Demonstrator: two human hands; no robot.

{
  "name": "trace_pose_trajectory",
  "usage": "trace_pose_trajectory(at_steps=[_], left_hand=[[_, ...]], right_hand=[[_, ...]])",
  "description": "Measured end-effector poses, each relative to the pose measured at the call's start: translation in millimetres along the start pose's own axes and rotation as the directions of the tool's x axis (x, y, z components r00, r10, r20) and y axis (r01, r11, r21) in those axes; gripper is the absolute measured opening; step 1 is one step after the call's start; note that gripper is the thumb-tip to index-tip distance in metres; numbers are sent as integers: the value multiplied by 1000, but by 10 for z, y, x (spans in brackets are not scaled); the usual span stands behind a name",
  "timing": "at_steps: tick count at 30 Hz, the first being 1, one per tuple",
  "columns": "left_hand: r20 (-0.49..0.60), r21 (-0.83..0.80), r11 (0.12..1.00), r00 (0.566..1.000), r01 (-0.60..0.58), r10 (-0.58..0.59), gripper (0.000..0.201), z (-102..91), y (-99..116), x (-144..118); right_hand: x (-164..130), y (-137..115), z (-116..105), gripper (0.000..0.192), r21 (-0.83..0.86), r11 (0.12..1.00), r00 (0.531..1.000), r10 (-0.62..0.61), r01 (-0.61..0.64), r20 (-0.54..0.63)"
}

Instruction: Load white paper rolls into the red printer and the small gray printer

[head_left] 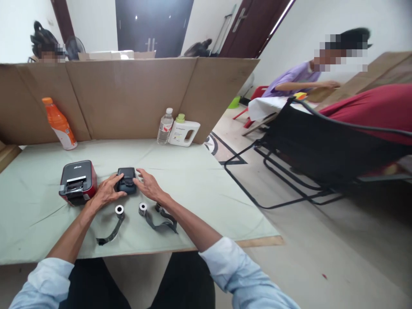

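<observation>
A small black portable printer (127, 174) lies on the cloth-covered table between my two hands. My left hand (107, 189) curls around its left side, fingertips at the upper edge and thumb near the lower corner. At the printer's right edge is my right hand (148, 185), its fingers extended and apart and the thumb beside the casing. Nearer to me lie a paper roll (119, 210) with a dark strip trailing from it and a second roll (143, 209) with a similar strip. Another dark coil (159, 207) sits partly behind my right forearm.
A larger black-and-red label printer (77, 182) stands left of my left hand. Along the cardboard screen (128, 98) are an orange bottle (59, 122), a water bottle (165, 126) and a white jug (183, 132). A black folding chair (322, 141) and a person in purple are at right.
</observation>
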State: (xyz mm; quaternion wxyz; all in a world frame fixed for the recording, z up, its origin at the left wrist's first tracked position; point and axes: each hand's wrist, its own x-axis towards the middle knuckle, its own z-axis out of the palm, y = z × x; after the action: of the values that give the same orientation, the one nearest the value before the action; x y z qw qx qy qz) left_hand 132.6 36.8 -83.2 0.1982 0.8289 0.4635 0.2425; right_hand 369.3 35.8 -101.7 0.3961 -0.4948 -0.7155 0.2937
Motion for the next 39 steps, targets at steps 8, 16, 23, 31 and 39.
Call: trace_pose_trajectory(at_steps=[8,16,23,31,39], left_hand=[[76,92,995,997,-35,28,84,-60,173,200],[201,149,964,961,-220,189,86,305,727,820],[318,130,969,935,-208,158,92,742,1006,1038],[341,98,976,928,-192,149,77,483,1051,874],[-378,52,999,925,-5,24,47,-1117,850,9]], right_hand=[[72,38,-141,47,359,927,994,102,-104,25],[-193,221,-883,45,367,910,959,255,-193,-127],[-387,471,-1131,45,352,887,900,385,-300,-203],[-634,623,-980,45,162,972,869,226,-170,-441],[-1161,503,-838,39,103,980,805,200,-172,-559]])
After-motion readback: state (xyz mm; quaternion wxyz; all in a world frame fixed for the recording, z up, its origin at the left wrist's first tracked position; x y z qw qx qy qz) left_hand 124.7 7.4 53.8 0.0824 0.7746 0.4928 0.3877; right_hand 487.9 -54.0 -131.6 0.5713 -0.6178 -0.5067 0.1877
